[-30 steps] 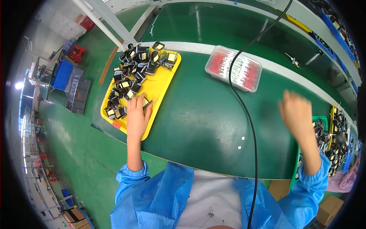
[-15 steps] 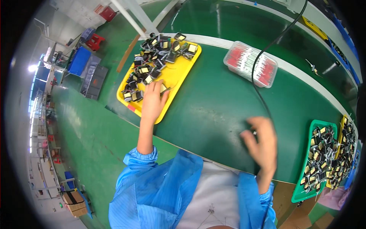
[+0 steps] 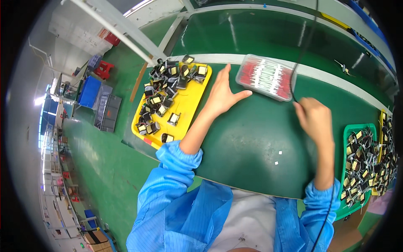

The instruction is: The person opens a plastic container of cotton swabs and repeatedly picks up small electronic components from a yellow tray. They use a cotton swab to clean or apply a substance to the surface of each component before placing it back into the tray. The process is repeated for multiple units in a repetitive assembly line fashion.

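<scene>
Smooth green tabletop [image 3: 247, 130]: left fingers [image 3: 225, 76] splay near clear plastic box [image 3: 266, 77]; right fingers' [image 3: 310, 105] grip unclear.

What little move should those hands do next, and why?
Maybe slide the left hand a bit closer to the see-through box. It looks empty and spread open beside the box's left end, and the right hand is near the other end, so both could probably steady it.
</scene>
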`<state>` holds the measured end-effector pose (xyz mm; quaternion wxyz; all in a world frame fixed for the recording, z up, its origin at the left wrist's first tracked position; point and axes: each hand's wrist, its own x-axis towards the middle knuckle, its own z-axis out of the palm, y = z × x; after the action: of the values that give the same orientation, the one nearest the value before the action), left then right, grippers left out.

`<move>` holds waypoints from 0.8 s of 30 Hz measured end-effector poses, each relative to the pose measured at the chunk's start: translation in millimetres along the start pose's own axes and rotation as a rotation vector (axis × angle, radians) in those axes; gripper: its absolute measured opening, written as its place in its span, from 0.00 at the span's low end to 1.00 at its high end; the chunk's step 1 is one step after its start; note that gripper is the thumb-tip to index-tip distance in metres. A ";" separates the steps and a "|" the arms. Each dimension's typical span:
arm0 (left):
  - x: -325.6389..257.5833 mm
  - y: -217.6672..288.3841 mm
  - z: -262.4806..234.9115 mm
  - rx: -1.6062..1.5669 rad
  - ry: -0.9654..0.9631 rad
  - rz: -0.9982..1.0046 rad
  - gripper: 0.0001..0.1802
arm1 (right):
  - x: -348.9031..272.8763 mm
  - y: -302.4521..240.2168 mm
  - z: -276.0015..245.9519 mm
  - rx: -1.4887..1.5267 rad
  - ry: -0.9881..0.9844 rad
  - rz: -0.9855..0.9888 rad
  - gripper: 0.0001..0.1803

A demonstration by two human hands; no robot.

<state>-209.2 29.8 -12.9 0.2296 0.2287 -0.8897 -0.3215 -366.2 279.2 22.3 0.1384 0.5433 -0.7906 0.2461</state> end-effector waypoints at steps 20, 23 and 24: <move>-31.1 9.5 49.6 -0.744 0.036 0.126 0.20 | 40.9 -45.9 56.9 0.152 0.397 -0.319 0.25; -37.1 6.6 50.3 -0.782 0.023 0.196 0.20 | 41.1 -46.4 65.3 0.047 0.195 -0.270 0.31; -40.1 8.4 46.0 -0.741 -0.024 0.169 0.23 | 39.3 -42.4 72.2 0.014 0.172 -0.274 0.32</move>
<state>-205.3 79.3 -49.3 0.3120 0.0524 -0.7316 -0.6039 -338.0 196.9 -9.2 0.2342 0.6240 -0.6925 0.2760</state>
